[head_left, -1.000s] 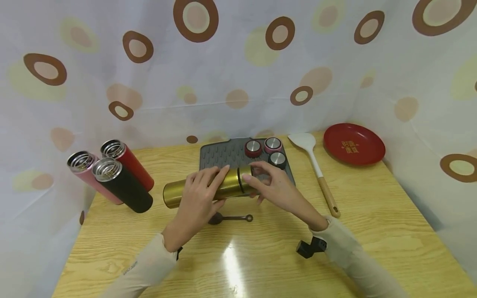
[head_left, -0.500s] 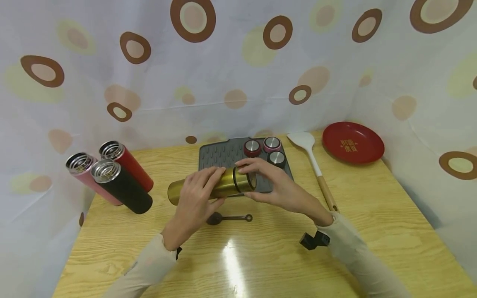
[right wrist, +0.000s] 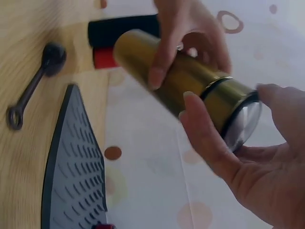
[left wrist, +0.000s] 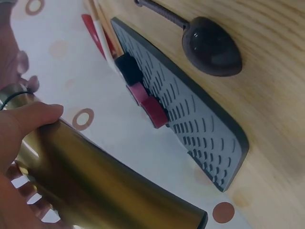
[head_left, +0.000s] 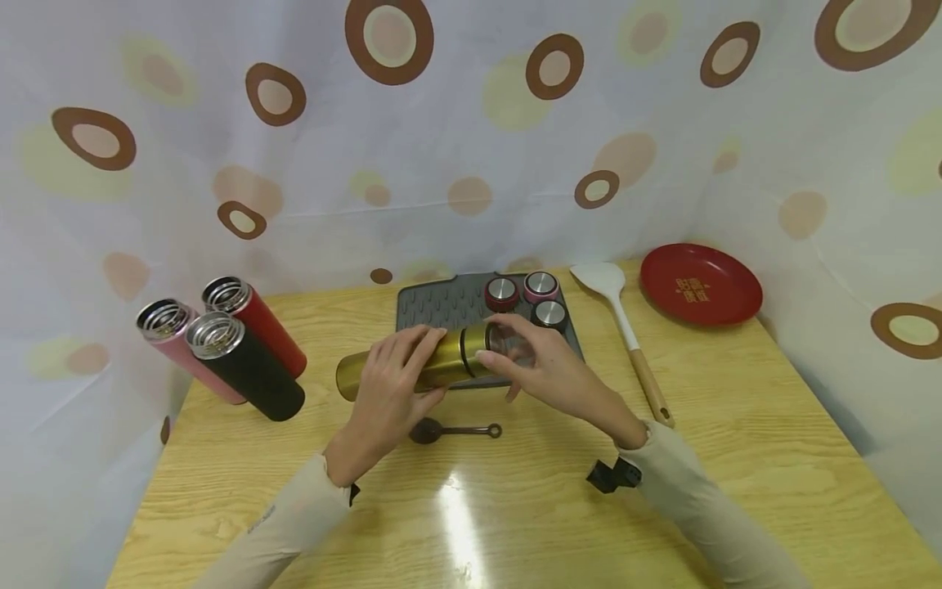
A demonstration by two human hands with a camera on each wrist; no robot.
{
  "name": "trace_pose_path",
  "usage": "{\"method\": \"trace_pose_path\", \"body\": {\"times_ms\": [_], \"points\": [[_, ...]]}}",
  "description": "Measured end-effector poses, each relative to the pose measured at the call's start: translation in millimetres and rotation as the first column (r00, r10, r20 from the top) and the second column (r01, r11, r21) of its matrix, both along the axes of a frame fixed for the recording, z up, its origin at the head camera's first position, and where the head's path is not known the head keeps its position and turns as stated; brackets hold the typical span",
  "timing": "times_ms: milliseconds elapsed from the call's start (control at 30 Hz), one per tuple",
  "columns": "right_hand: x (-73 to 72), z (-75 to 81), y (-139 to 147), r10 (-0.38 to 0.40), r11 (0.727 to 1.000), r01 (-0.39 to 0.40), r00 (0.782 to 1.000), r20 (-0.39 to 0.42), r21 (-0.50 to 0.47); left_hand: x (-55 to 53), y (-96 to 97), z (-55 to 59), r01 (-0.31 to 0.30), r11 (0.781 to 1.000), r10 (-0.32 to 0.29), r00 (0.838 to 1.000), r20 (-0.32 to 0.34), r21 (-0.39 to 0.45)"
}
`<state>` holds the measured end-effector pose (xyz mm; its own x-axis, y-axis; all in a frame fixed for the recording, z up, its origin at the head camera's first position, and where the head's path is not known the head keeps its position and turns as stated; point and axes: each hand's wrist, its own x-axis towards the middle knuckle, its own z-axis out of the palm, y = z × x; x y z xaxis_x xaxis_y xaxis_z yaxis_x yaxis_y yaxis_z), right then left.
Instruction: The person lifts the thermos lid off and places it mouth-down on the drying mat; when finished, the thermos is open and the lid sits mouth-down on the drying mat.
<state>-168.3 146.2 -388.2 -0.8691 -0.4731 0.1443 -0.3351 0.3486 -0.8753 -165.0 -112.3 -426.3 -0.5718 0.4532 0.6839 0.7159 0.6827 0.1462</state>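
Observation:
A gold thermos flask (head_left: 449,360) is held nearly level above the table, its base toward the left. My left hand (head_left: 390,384) grips the body from above, thumb on one side and fingers round the other in the left wrist view. At the flask's right end sits its gold lid (right wrist: 234,102), parted from the body by a dark ring. My right hand (head_left: 550,372) holds this lid, thumb on the near side and fingers on the far side. The lid's shiny metal end face shows between thumb and fingers in the right wrist view.
Pink (head_left: 177,339), red (head_left: 268,327) and black (head_left: 250,372) lidless flasks stand at left. A grey ridged mat (head_left: 441,303) bears red, pink and black lids. Also there: a dark spoon (head_left: 449,430), a white spatula (head_left: 621,319) and a red plate (head_left: 699,282).
My right hand spread its thumb and fingers half a second ago, then closed round the lid again. The flask has moved slightly right. Other things stay in place.

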Motion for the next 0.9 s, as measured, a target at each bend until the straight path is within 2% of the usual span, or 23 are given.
{"method": "trace_pose_path", "body": {"times_ms": [67,133,300,433,533,600,700,800,900], "points": [[-0.5,1.1,2,0.048,0.999,-0.048,0.999,-0.005,-0.012,1.5,-0.8,-2.8,-0.005,1.0,0.005,1.0,0.003,0.004],[-2.1,0.9,4,0.109,0.994,-0.109,0.992,-0.057,-0.008,3.3,-1.6,-5.0,-0.009,1.0,0.009,1.0,0.013,0.006],[-5.3,-1.1,7,0.211,0.977,-0.211,0.959,-0.187,0.02,6.4,-2.6,-9.9,-0.002,1.0,0.002,0.999,0.054,0.004],[-4.8,-4.7,6,0.188,0.981,-0.194,0.96,-0.209,-0.006,8.4,-1.4,-12.2,0.018,1.0,-0.018,0.996,0.088,0.005],[-4.5,-7.2,3,0.121,0.99,-0.133,0.97,-0.213,-0.042,9.2,-0.6,-13.1,0.028,0.999,-0.029,0.994,0.103,0.017],[-4.6,-7.1,1,0.053,0.997,-0.062,0.977,-0.208,-0.037,9.1,-0.1,-13.4,0.029,0.999,-0.031,0.994,0.106,0.022],[-4.1,-4.8,-2,-0.03,0.999,0.035,0.986,-0.166,0.03,8.8,0.4,-13.4,0.028,0.999,-0.03,0.994,0.108,0.024],[-2.5,-1.7,-4,-0.051,0.994,0.056,0.997,-0.058,0.089,8.1,0.2,-14.7,0.023,0.999,-0.025,0.994,0.104,0.022],[-1.9,-0.5,-5,-0.032,0.997,0.03,0.999,0.034,0.074,7.2,-0.8,-17.0,0.019,1.0,-0.022,0.995,0.099,0.022]]}}
